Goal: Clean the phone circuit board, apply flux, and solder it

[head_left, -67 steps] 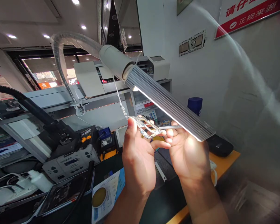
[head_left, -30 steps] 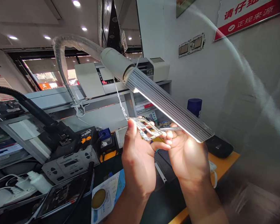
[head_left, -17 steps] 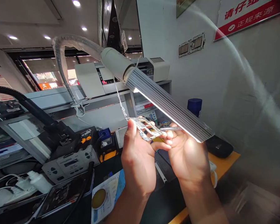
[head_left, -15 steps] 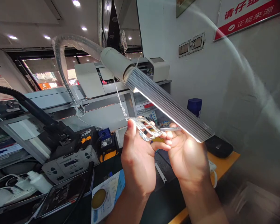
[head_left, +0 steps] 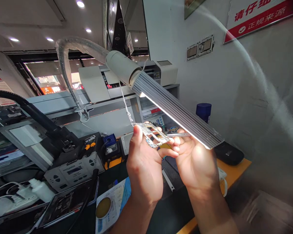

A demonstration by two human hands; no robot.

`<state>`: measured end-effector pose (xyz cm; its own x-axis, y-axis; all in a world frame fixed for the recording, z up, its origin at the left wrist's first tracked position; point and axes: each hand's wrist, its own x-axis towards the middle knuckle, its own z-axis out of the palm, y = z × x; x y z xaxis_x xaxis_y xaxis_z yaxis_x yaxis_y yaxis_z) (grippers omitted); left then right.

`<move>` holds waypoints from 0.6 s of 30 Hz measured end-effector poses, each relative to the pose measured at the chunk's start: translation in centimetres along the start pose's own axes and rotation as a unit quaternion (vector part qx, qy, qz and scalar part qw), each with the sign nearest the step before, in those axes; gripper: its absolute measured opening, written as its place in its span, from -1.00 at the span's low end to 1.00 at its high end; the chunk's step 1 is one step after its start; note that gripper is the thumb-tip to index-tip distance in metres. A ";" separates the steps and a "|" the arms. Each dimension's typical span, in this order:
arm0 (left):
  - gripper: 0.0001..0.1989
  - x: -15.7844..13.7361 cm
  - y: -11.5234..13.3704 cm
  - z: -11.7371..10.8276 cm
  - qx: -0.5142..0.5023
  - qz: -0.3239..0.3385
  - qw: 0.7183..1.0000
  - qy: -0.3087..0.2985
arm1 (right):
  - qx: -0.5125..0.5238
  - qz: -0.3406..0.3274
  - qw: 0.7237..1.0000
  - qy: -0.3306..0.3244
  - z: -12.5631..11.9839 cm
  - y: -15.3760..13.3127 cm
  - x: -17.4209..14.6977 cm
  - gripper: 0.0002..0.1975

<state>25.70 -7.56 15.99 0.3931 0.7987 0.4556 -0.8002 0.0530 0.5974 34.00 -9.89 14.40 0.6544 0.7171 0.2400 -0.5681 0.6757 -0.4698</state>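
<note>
A phone circuit board (head_left: 151, 134) with cut-out openings is tilted up under the lamp light. My left hand (head_left: 146, 165) is closed on it, the thumb along its left edge and fingers behind. My right hand (head_left: 195, 159) is closed round slim metal tweezers (head_left: 178, 134), whose tips point left at the board's right edge. Whether the tips touch the board I cannot tell. Fingertips of both hands are close together at the board's lower right corner. A ribbed lamp head (head_left: 175, 107) with a lit strip hangs just above and partly covers the right fingers.
A grey soldering station (head_left: 74, 170) with a black hose stands at left, beside a blue device (head_left: 109, 144). On the dark bench lie a leaflet with a round tin (head_left: 103, 208) and an opened tablet (head_left: 65, 204). A black case (head_left: 229, 152) is at right.
</note>
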 end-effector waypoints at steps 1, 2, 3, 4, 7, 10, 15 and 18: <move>-0.61 0.0 0.0 0.0 0.000 -0.001 1.000 0.001 | -0.001 0.001 1.000 0.000 0.0 0.0 0.0 -0.69; -0.61 0.0 0.0 0.0 0.000 -0.001 1.000 0.002 | -0.002 0.001 1.000 0.000 0.0 0.0 0.0 -0.70; -0.61 0.0 0.0 0.0 0.000 -0.002 1.000 0.004 | -0.002 0.002 1.000 -0.001 -0.1 0.1 -0.1 -0.70; -0.62 0.0 0.0 0.0 0.001 -0.002 1.000 0.006 | -0.003 0.003 1.000 -0.003 -0.1 0.1 -0.1 -0.72; -0.63 -0.1 0.0 0.0 0.003 -0.002 1.000 0.010 | -0.002 0.002 1.000 -0.006 -0.1 0.0 -0.1 -0.75; -0.62 0.0 0.0 -0.1 0.004 -0.003 1.000 0.008 | 0.000 0.002 1.000 -0.008 0.0 0.0 -0.1 -0.76; -0.63 0.0 -0.1 -0.2 0.006 0.003 1.000 0.009 | 0.007 0.005 1.000 -0.011 0.0 -0.2 0.0 -0.78; -0.63 -0.1 -0.1 0.0 0.001 0.003 1.000 0.007 | 0.012 0.010 1.000 -0.017 0.2 -0.3 -0.3 -0.77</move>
<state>25.71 -7.64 15.91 0.3823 0.8072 0.4497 -0.8015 0.0474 0.5962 33.90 -10.28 14.66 0.6264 0.7351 0.2594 -0.5929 0.6653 -0.4537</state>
